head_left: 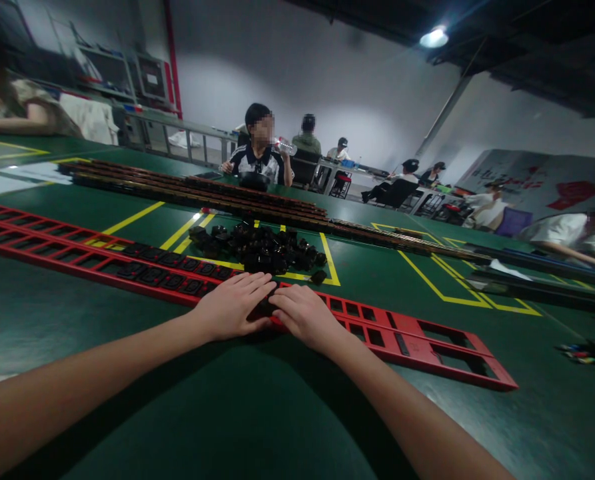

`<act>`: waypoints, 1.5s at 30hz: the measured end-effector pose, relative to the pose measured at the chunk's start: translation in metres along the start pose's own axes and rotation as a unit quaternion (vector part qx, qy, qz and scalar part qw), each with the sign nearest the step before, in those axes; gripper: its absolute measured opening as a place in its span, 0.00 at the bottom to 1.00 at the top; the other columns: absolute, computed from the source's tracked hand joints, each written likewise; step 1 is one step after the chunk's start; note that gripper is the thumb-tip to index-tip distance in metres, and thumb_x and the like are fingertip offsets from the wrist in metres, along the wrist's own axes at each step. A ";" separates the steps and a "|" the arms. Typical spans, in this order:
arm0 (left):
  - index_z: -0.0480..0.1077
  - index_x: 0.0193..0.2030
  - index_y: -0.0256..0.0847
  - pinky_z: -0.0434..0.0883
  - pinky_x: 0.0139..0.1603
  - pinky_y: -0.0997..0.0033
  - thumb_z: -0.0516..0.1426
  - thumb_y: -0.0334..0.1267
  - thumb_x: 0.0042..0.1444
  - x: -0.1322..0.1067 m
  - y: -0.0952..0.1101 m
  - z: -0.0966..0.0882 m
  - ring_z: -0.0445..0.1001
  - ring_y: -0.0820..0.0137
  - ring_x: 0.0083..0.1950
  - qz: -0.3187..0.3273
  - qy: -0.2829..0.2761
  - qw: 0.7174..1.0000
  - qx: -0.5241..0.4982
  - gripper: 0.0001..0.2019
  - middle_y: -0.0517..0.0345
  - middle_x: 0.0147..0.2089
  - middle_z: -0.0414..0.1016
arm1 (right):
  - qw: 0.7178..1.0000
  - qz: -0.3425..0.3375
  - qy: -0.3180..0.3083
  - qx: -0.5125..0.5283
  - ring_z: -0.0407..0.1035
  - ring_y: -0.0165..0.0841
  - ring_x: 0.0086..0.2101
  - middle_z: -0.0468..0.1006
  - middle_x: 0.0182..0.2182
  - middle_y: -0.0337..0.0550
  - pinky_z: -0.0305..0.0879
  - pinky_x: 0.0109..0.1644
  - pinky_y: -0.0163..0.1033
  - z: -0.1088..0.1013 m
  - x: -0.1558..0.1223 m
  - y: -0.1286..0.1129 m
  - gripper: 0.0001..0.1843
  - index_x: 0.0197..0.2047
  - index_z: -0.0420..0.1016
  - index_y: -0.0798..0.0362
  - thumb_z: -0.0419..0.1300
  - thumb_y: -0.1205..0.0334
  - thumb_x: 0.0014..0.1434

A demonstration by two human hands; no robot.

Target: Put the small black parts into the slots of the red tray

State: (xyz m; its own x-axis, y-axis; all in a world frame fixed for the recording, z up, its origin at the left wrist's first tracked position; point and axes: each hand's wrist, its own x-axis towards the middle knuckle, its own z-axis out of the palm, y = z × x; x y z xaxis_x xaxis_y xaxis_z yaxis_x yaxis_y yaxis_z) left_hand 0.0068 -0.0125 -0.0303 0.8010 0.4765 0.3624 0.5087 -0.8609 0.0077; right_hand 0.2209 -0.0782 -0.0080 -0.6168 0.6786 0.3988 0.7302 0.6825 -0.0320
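Head view | left hand (237,305), right hand (304,315) meet over long red plastic-looking frame (417,347), grasp unclear | likely stiff, light; grab edges!

A person (258,163) holds a clear bottle (287,147), and 2 ceiling lamps (434,37) hang overhead.

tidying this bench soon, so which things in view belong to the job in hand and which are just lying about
Likely the job:
red frame, under the left hand and right hand
black pieces set in it
loose black pile behind it

Likely just lying about:
long dark strips beyond the pile
pale cloth, upper left
small coloured items, far right
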 end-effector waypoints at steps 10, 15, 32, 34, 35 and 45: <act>0.63 0.68 0.36 0.60 0.71 0.53 0.54 0.59 0.62 0.001 0.001 0.000 0.62 0.55 0.71 -0.003 0.002 1.000 -0.009 0.35 0.44 0.70 0.63 | 0.999 0.021 -0.008 0.045 0.67 0.39 0.50 0.75 0.51 0.51 0.66 0.55 0.47 0.004 0.001 0.005 0.13 0.54 0.73 0.54 0.56 0.66 0.67; 0.64 0.67 0.35 0.60 0.71 0.53 0.54 0.59 0.62 0.002 0.000 -0.001 0.62 0.55 0.71 -0.008 -0.005 1.000 -0.003 0.35 0.42 0.70 0.63 | 0.999 0.019 -0.026 0.042 0.66 0.39 0.52 0.73 0.54 0.52 0.66 0.57 0.48 0.001 0.000 0.003 0.19 0.60 0.70 0.53 0.55 0.67 0.67; 0.62 0.68 0.33 0.60 0.71 0.51 0.51 0.60 0.63 0.001 0.002 -0.001 0.61 0.53 0.71 0.000 -0.010 1.000 0.008 0.36 0.41 0.70 0.62 | 0.998 -0.016 -0.029 0.062 0.63 0.41 0.59 0.68 0.61 0.53 0.64 0.62 0.52 -0.011 -0.001 -0.003 0.21 0.62 0.69 0.51 0.54 0.66 0.67; 0.62 0.68 0.33 0.59 0.71 0.51 0.51 0.59 0.64 0.001 0.002 -0.003 0.61 0.53 0.71 -0.001 -0.013 1.000 0.008 0.36 0.41 0.71 0.61 | 0.996 -0.029 -0.028 0.079 0.62 0.41 0.60 0.68 0.62 0.53 0.63 0.62 0.52 -0.013 -0.001 -0.004 0.20 0.61 0.70 0.52 0.55 0.66 0.67; 0.62 0.68 0.33 0.59 0.71 0.51 0.51 0.58 0.64 0.001 0.002 -0.003 0.61 0.54 0.71 -0.001 -0.013 1.000 0.008 0.35 0.41 0.71 0.61 | 0.995 -0.033 -0.031 0.083 0.62 0.41 0.60 0.67 0.62 0.54 0.63 0.62 0.52 -0.014 -0.001 -0.004 0.20 0.60 0.71 0.52 0.55 0.67 0.67; 0.63 0.67 0.33 0.60 0.71 0.52 0.55 0.54 0.62 0.002 0.004 -0.006 0.62 0.53 0.71 -0.004 -0.016 1.000 0.003 0.33 0.41 0.70 0.62 | 0.997 -0.051 -0.044 0.049 0.62 0.43 0.59 0.65 0.62 0.56 0.63 0.63 0.56 -0.015 -0.002 -0.006 0.15 0.54 0.77 0.52 0.56 0.66 0.66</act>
State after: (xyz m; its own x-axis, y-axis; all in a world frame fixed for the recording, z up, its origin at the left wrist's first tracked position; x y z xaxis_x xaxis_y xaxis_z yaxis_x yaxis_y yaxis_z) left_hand 0.0082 -0.0158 -0.0237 0.8058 0.4895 0.3333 0.5179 -0.8555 0.0042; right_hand 0.2221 -0.0874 0.0057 -0.7124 0.6228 0.3233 0.6333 0.7691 -0.0861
